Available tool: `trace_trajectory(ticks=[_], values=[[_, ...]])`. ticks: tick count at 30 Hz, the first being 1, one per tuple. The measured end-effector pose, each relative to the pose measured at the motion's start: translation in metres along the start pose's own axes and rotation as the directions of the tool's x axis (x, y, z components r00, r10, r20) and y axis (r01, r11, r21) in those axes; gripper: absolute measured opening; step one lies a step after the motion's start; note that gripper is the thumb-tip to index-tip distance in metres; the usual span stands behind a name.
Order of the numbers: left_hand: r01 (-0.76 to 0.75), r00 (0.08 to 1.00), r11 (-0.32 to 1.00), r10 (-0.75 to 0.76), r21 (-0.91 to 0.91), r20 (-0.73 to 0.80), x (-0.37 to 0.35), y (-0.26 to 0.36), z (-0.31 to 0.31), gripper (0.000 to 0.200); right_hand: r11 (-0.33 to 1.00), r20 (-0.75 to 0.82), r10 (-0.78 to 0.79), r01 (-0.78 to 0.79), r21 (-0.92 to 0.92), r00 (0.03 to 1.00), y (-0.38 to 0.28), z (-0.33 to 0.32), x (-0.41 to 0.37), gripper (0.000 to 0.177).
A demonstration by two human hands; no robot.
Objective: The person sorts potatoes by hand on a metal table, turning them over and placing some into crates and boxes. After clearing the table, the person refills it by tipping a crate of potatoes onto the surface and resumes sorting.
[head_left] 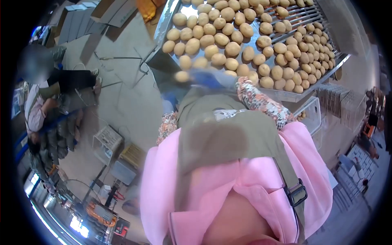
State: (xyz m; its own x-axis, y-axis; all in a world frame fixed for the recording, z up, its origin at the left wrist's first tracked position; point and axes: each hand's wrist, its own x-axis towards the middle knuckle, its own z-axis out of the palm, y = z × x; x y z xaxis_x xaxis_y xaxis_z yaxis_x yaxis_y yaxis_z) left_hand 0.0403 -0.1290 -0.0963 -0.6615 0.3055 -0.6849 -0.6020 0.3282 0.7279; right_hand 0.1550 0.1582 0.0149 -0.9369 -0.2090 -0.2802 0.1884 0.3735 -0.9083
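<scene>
Round, tan potatoes (220, 39) lie spread over a metal sorting table (286, 96) in front of me. My right hand (210, 78), in a blue and grey glove, is at the table's near edge, smeared by motion. A single potato (181, 76) is right by its fingertips, at the table's near left corner; whether the fingers grip it I cannot make out. My left hand (168, 103), also in a blue glove, hangs lower, left of the olive apron (216, 134). Its fingers are blurred and partly hidden. Both forearms wear flowered sleeve covers (263, 100).
Metal rollers (318, 18) carry more potatoes at the back right. A clear plastic crate (312, 116) stands below the table's right side. Cardboard boxes (112, 12) are at upper left. Another person (53, 87) sits at far left. Crates (108, 141) rest on the floor.
</scene>
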Motion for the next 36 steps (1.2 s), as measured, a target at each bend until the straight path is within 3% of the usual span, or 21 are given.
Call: trace_trajectory(ticks=[3, 4, 5, 6, 8, 9, 10, 11, 12, 13, 19, 20, 22, 23, 24, 26, 30, 31, 33, 35, 36], values=[[-0.058, 0.993, 0.974, 0.079, 0.218, -0.088, -0.014, 0.013, 0.008, 0.043, 0.861, -0.341, 0.341, -0.145, 0.487, 0.876, -0.03, -0.041, -0.048, 0.041], [-0.102, 0.986, 0.938, 0.139, 0.333, -0.087, -0.021, 0.022, 0.012, 0.047, 0.971, -0.55, 0.181, -0.239, -0.034, 0.816, -0.001, -0.048, -0.071, 0.044], [-0.105, 0.986, 0.935, 0.141, 0.338, -0.084, -0.018, 0.019, 0.01, 0.047, 0.772, -0.635, -0.067, -0.363, -0.521, 0.769, 0.028, -0.052, -0.091, 0.047], [-0.11, 0.976, 0.887, 0.182, 0.448, -0.122, -0.013, 0.011, 0.007, 0.05, 0.774, -0.639, -0.067, -0.364, -0.518, 0.766, 0.033, -0.05, -0.111, 0.047], [-0.109, 0.961, 0.823, 0.23, 0.557, -0.151, -0.014, 0.015, 0.01, 0.052, 0.451, -0.491, -0.005, -0.437, -0.779, 0.871, 0.032, -0.036, -0.139, 0.049], [-0.078, 0.972, 0.862, 0.177, 0.5, -0.154, -0.028, 0.032, 0.02, 0.055, 0.545, -0.423, 0.149, -0.432, -0.719, 0.894, 0.048, -0.022, -0.132, 0.052], [-0.045, 0.981, 0.896, 0.123, 0.442, -0.149, -0.036, 0.042, 0.026, 0.057, 0.931, -0.245, 0.276, -0.322, -0.172, 0.929, 0.046, -0.022, -0.115, 0.049], [-0.049, 0.983, 0.891, 0.124, 0.452, -0.138, -0.034, 0.038, 0.026, 0.057, 0.926, -0.2, 0.323, -0.353, -0.136, 0.925, 0.045, -0.007, -0.093, 0.045], [-0.074, 0.973, 0.925, 0.148, 0.372, -0.175, -0.028, 0.027, 0.027, 0.046, 0.674, -0.436, 0.306, -0.516, -0.528, 0.846, 0.0, 0.008, -0.075, 0.041], [-0.102, 0.962, 0.952, 0.168, 0.289, -0.216, -0.023, 0.021, 0.026, 0.039, 0.891, -0.14, 0.431, -0.445, -0.092, 0.892, -0.004, -0.011, -0.058, 0.039], [0.071, 0.988, 0.863, 0.009, 0.499, -0.155, -0.028, 0.037, 0.021, 0.034, 0.989, -0.303, 0.146, -0.142, 0.038, 0.942, -0.027, -0.059, -0.017, 0.04], [0.084, 0.985, 0.865, 0.004, 0.495, -0.173, -0.03, 0.041, 0.023, 0.034, 0.868, -0.36, 0.165, 0.039, 0.495, 0.918, 0.018, -0.051, -0.013, 0.036], [0.287, 0.955, 0.878, -0.232, 0.383, -0.184, -0.033, 0.046, 0.025, 0.044, 0.976, -0.461, 0.156, -0.064, 0.21, 0.874, 0.043, -0.092, -0.055, 0.04], [0.174, 0.978, 0.83, -0.085, 0.529, -0.189, -0.043, 0.055, 0.029, 0.048, 0.895, -0.731, -0.088, -0.268, -0.356, 0.677, 0.043, -0.096, -0.07, 0.036], [0.192, 0.974, 0.831, -0.095, 0.521, -0.207, -0.036, 0.043, 0.022, 0.048, 0.706, -0.696, -0.009, -0.489, -0.512, 0.718, 0.046, -0.099, -0.096, 0.039], [-0.071, 0.987, 0.732, 0.147, 0.678, -0.056, -0.019, 0.008, 0.004, 0.054, 0.499, -0.492, 0.216, -0.529, -0.687, 0.843, 0.066, -0.09, -0.135, 0.058], [-0.435, 0.815, 0.763, 0.559, 0.478, -0.151, -0.074, 0.053, 0.044, 0.042, 0.611, -0.536, 0.239, -0.555, -0.565, 0.81, 0.06, -0.046, -0.144, 0.068], [-0.419, 0.819, 0.767, 0.551, 0.487, -0.163, -0.088, 0.061, 0.05, 0.042, 0.622, -0.575, 0.256, -0.587, -0.517, 0.777, 0.055, -0.036, -0.137, 0.07], [-0.109, 0.985, 0.987, 0.122, -0.115, 0.119, -0.117, 0.071, 0.055, 0.036, 0.601, -0.552, 0.311, -0.61, -0.516, 0.774, 0.046, -0.023, -0.111, 0.07], [-0.413, 0.853, 0.779, 0.149, 0.471, 0.501, -0.136, 0.07, 0.055, 0.034, 0.584, -0.536, 0.38, -0.645, -0.493, 0.754, 0.036, -0.017, -0.091, 0.069], [-0.407, 0.858, 0.779, 0.146, 0.477, 0.492, -0.145, 0.069, 0.06, 0.034, 0.591, -0.529, 0.378, -0.638, -0.494, 0.759, 0.029, -0.017, -0.086, 0.069]])
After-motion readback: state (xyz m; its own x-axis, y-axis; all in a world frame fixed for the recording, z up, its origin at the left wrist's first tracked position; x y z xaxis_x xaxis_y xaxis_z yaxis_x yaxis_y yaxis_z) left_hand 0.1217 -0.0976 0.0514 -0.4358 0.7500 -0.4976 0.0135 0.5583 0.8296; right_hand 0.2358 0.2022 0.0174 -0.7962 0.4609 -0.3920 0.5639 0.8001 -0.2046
